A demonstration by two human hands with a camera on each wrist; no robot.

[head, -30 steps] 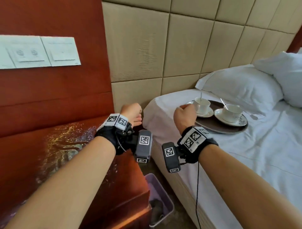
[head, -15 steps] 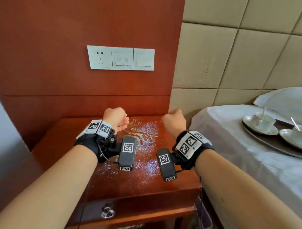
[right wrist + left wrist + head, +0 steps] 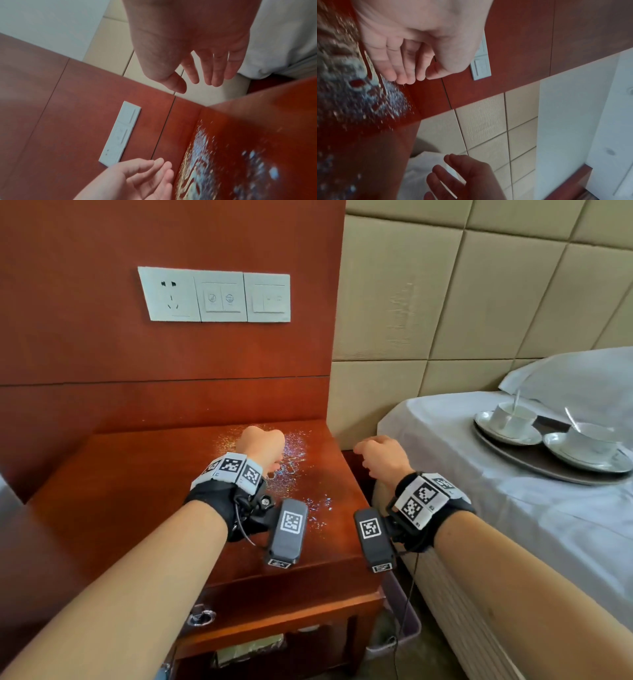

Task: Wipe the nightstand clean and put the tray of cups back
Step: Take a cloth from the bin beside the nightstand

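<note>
The red-brown nightstand carries a glittery wet smear on the right part of its top. My left hand hovers over that smear. In the left wrist view the left hand has loosely curled fingers and holds nothing. My right hand hangs over the nightstand's right edge. In the right wrist view the right hand has relaxed, spread fingers and is empty. The dark oval tray lies on the bed to the right. It bears two white cups on saucers, with spoons.
A white socket and switch panel sits on the wood wall behind the nightstand. The padded headboard and the white-sheeted bed fill the right side. A grey bin stands in the gap between them. The drawer has a metal pull.
The view has swung left from the bed to the nightstand. My right hand has left the tray's edge and come over the nightstand's right side. My left hand has moved over the smear.
</note>
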